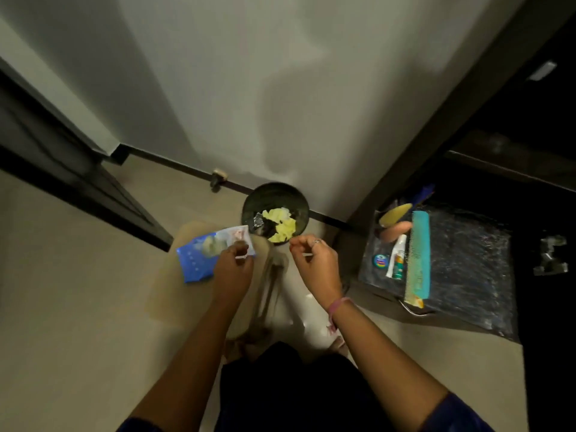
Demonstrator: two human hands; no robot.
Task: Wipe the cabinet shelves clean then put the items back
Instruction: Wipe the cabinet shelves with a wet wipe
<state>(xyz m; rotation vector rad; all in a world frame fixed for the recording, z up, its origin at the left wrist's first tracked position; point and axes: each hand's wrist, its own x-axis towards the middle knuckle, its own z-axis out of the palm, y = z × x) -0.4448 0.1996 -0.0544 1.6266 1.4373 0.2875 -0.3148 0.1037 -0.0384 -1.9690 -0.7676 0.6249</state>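
Observation:
My left hand (232, 263) grips a blue and white packet (202, 254) by its upper right edge, above the floor just left of a small dark bin (249, 210). My right hand (313, 260) hovers to the right of the packet with its fingers curled; whether the pinched fingertips hold anything I cannot tell. The bin holds yellow scraps (282, 224) and a bit of foil. On the right, a low cabinet shelf (467, 260) lined with shiny dark plastic carries a teal comb (419, 257), a white tube (396, 257), a small round tin (379, 260) and brushes (394, 215).
A white wall stands ahead with a dark skirting and a door stop (218, 177). A dark door (71, 169) stands open at the left. A pale bag (243, 294) lies on the tiled floor under my hands. The dark cabinet frame (436, 126) rises at the right.

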